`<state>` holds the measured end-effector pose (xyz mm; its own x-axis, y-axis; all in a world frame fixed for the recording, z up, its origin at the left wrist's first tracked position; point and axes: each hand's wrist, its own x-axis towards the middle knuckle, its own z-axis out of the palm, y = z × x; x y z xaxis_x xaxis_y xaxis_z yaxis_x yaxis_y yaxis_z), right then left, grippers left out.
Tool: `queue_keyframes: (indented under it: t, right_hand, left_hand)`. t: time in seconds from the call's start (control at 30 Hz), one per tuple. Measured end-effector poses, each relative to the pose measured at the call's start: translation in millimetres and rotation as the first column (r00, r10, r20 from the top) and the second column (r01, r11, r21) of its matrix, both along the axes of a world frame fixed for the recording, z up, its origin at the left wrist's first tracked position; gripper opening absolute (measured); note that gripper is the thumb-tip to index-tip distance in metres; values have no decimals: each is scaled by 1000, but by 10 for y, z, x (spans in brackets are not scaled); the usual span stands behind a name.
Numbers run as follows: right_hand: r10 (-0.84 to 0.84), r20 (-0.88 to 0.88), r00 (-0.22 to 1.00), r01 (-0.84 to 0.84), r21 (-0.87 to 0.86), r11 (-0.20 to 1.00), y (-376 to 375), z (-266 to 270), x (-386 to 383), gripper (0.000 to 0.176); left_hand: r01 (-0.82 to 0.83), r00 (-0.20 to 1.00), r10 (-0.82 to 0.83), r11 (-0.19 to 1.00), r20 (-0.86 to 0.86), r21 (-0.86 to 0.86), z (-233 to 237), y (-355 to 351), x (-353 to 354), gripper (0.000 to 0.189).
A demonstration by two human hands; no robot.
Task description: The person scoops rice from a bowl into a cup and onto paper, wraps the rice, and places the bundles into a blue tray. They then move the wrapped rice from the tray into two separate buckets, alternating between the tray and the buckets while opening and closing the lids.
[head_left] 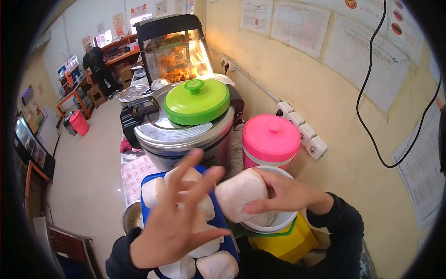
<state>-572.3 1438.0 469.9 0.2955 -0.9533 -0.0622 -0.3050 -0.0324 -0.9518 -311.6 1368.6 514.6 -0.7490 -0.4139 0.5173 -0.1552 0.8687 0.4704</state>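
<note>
In my right hand (288, 190) is a rounded paper-wrapped bundle (241, 194), gripped between thumb and fingers over a white tub (283, 223). More pale wrapped material shows inside the tub beneath it. My left hand (179, 218) is raised with its fingers spread and holds nothing. Under it lies a blue tray (147, 179) bearing several similar wrapped bundles (217, 266). My left hand hides part of the tray and some of the bundles. What is inside the wrapping cannot be seen.
Behind the tray stands a large metal cooker (186, 139) with a green lid (197, 100) on top. A pink lidded container (271, 139) is by the wall sockets (304, 132). A lit food display (174, 58) stands farther back. A person (97, 67) is across the room.
</note>
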Motion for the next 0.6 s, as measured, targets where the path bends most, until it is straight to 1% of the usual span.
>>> queue_keyframes:
  t: [0.03,0.07,0.1,0.13,0.17,0.2,0.23,0.27,0.3,0.33,0.37,0.43,0.47,0.5,0.53,0.6]
  right_hand:
    - [39,-114,993,-38,7,999,-42,-156,-205,69]
    - [106,-239,965,-111,-4,994,-75,-330,-422,68]
    - [168,-358,919,-182,-5,983,-133,-524,-590,68]
    - [214,-555,804,-150,160,976,-205,-750,-668,67]
    - [288,-709,643,-79,313,946,-256,-1011,-723,66]
    - [423,-762,491,-90,438,894,-342,-1325,-717,68]
    - [549,-771,323,-78,556,827,-436,-1647,-678,70]
    - [660,-710,247,-88,661,745,-491,-1978,-679,72]
    - [755,-633,169,-90,753,652,-548,-2296,-685,73]
    - [835,-543,91,-82,831,550,-625,-2487,-684,75]
    - [882,-460,103,-75,881,468,-720,-2549,-658,75]
    - [955,-272,117,-66,958,281,-870,-2657,-621,76]
    - [951,-286,116,-73,953,295,-898,-2724,-644,73]
    - [947,-299,113,-80,948,309,-893,-2843,-701,71]
    - [943,-315,111,-85,942,324,-858,-2932,-758,68]
    - [798,-599,72,-132,787,603,-634,-3086,-905,64]
  left_hand:
    - [-35,999,34,999,-28,-29,-5,-57,133,94]
    - [-144,989,145,989,-35,42,-93,-134,372,100]
    - [-220,975,221,974,-20,51,-113,-228,623,102]
    - [-287,956,284,957,77,28,-133,-319,884,101]
    - [-318,938,307,947,159,44,-156,-387,1066,97]
    - [-295,943,272,950,193,101,-265,-485,1219,96]
    - [-274,946,236,949,224,157,-403,-588,1353,96]
    - [-255,947,199,944,254,210,-522,-663,1424,96]
    - [-245,935,156,933,318,263,-600,-714,1436,97]
    - [-240,919,110,919,380,314,-682,-772,1441,98]
    - [-159,925,44,947,378,280,-815,-841,1448,99]
    - [-144,935,6,919,354,367,-986,-911,1368,99]
    - [-141,941,-8,900,338,413,-1036,-902,1334,99]
    - [-168,933,35,923,359,346,-1033,-878,1277,100]
    - [-183,932,63,931,356,316,-1026,-874,1216,101]
    - [-220,928,122,942,353,252,-1024,-887,1114,102]
